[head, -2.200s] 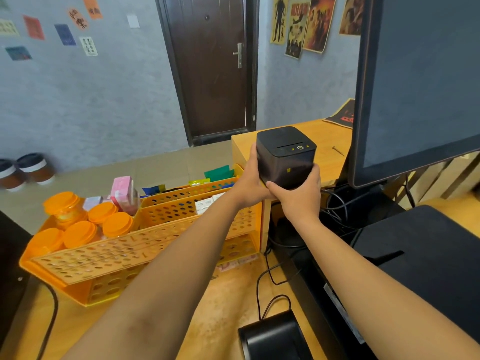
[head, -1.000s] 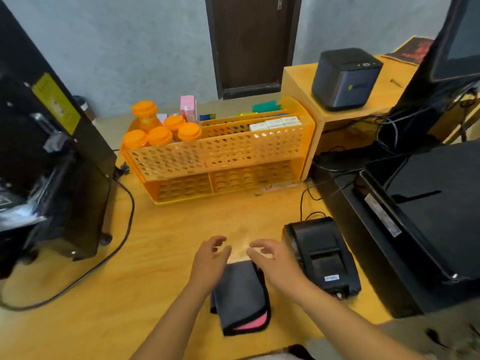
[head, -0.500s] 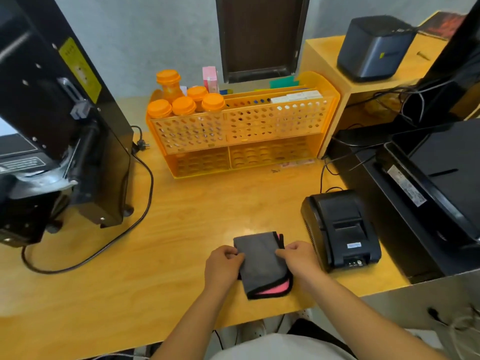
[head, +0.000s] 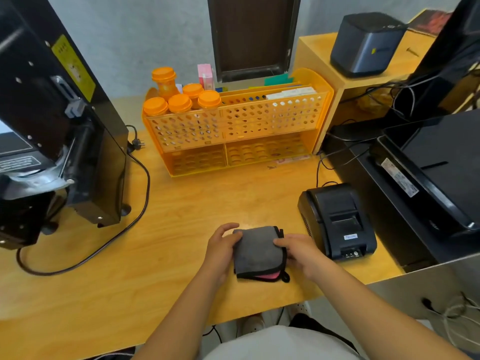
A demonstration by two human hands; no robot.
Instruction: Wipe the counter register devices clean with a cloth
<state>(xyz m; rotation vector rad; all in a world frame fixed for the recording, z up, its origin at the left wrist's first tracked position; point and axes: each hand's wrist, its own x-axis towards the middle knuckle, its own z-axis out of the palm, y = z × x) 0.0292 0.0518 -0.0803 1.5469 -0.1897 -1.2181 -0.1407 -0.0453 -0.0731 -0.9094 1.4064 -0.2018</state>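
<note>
Both hands, left hand (head: 220,249) and right hand (head: 302,252), grasp the folded cloth (head: 258,252) on the counter (head: 181,203); we judge the receipt printer (head: 337,219) unwiped.

Your cloth (head: 257,252) is grey with a black edge, folded into a small flat pad, and a pink layer shows at its near edge. It lies flat on the wooden counter, at 6 o'clock of the scene. The black receipt printer (head: 337,220) stands upright just beside the cloth, at its 3 o'clock, with a cable at its back. The small dark cube printer (head: 366,44) sits on the raised shelf at 1 o'clock, well apart.
</note>
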